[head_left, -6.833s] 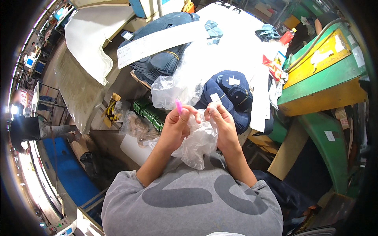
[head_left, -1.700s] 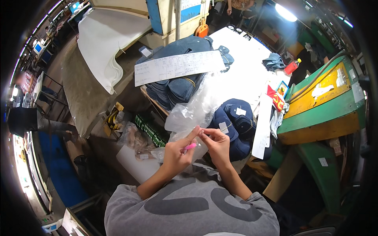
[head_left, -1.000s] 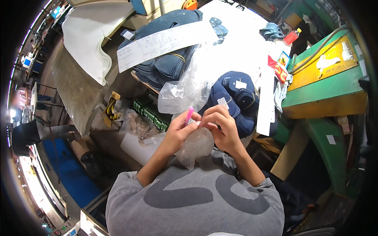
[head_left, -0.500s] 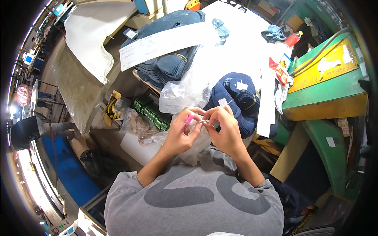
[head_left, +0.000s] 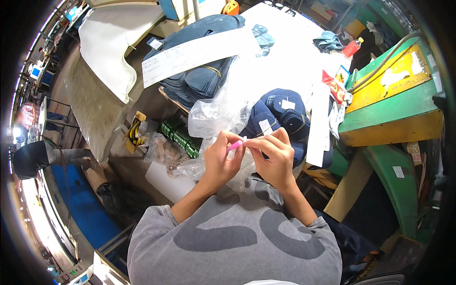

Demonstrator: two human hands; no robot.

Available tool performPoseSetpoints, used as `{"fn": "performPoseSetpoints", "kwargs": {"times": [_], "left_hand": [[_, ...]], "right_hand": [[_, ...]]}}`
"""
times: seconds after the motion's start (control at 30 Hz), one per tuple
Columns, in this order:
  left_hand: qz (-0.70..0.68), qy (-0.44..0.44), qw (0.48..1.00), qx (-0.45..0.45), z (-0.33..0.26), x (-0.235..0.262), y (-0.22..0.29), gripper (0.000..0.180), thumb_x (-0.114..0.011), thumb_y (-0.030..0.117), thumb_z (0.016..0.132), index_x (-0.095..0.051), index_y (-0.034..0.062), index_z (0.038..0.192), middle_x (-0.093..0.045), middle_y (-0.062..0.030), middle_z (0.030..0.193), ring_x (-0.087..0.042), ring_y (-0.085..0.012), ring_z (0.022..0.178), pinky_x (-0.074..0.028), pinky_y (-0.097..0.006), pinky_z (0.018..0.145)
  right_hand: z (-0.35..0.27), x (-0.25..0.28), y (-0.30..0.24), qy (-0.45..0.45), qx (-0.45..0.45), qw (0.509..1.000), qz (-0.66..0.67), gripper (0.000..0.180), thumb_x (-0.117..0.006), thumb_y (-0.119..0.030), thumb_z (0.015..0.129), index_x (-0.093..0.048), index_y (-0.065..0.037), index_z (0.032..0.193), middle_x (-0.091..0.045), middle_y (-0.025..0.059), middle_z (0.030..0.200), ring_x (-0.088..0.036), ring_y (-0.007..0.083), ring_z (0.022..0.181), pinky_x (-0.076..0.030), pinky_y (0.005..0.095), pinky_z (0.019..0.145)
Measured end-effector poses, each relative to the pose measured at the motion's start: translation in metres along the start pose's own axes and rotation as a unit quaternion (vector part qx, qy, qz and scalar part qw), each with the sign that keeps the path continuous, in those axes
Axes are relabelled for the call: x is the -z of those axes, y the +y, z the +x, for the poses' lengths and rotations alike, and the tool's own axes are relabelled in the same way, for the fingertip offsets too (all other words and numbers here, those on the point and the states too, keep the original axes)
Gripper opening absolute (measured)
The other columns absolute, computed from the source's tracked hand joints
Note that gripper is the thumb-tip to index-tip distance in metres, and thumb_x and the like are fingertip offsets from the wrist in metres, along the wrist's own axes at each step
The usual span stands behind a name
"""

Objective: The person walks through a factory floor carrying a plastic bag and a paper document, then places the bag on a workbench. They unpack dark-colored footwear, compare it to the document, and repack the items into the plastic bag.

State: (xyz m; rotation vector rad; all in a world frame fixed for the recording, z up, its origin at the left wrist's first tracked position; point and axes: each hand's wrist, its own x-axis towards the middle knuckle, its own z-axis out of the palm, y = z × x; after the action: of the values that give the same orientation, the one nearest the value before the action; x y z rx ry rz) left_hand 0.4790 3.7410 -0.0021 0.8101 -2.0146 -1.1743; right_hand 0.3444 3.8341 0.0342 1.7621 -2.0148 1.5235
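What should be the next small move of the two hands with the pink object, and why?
Probably pull the hands slightly apart. The left hand pinches the small pink object, and the right hand grips at its white tip, so both already have hold. The clear plastic bag lies just beyond, apart from the fingers.

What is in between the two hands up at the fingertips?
In the head view, a small pink stick bridges the fingertips of the left hand and the right hand. Clear crumpled plastic lies underneath.
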Motion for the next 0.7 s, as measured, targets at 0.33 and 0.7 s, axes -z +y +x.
{"fn": "performPoseSetpoints", "kwargs": {"times": [0.33, 0.7], "left_hand": [[-0.199, -0.170, 0.962, 0.080, 0.012, 0.029, -0.001, 0.012, -0.063, 0.004, 0.097, -0.062, 0.0046, 0.109, -0.065, -0.0003, 0.098, -0.052, -0.0036, 0.070, -0.041, -0.020, 0.060], [-0.438, -0.145, 0.831, 0.311, 0.014, 0.020, 0.008, 0.013, -0.063, 0.020, 0.102, -0.063, 0.0076, 0.100, -0.064, 0.0002, 0.086, -0.051, -0.0050, 0.063, -0.037, -0.021, 0.054]], "right_hand": [[-0.002, -0.001, -0.009, -0.003, 0.076, 0.996, -0.049, 0.028, -0.082, 0.003, 0.067, -0.078, -0.013, 0.089, -0.071, -0.0036, 0.090, -0.056, 0.0197, 0.085, -0.043, 0.0340, 0.081], [-0.006, 0.001, -0.006, -0.079, 0.127, 0.986, 0.069, 0.025, -0.072, 0.003, 0.058, -0.071, -0.006, 0.081, -0.062, 0.0012, 0.090, -0.057, 0.0227, 0.087, -0.052, 0.0360, 0.088]]}}
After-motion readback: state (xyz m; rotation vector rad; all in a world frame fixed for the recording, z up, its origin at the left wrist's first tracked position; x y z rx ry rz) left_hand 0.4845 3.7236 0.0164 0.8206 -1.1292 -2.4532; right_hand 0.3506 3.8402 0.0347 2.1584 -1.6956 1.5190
